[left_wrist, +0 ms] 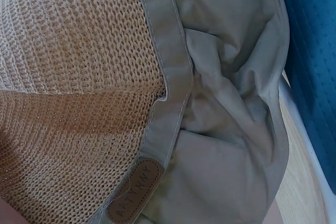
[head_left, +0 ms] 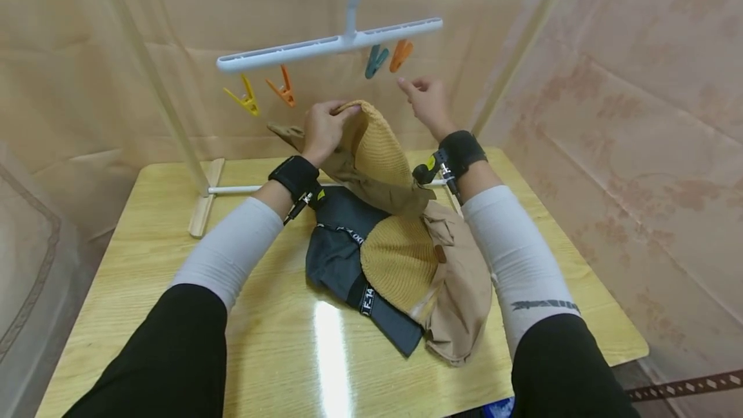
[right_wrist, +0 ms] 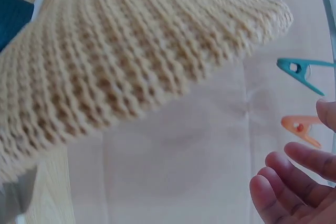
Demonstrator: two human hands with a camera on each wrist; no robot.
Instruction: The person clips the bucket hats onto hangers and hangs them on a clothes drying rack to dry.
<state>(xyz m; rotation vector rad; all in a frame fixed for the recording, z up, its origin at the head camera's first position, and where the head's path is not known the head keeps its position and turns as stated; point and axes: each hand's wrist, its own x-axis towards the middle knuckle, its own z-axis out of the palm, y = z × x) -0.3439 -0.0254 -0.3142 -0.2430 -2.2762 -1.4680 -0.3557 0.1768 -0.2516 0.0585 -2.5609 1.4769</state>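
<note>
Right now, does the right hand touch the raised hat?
Apart. The head view shows the backdrop plainly between the right hand and the hat.

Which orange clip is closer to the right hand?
The orange clip beside the teal clip, close to the right hand. The other orange clip is beside the yellow clip, farther from that hand.

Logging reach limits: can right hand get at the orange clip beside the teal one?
Probably yes: the right hand looks empty and close to that orange clip, with nothing visible between; the teal clip hangs alongside.
</note>
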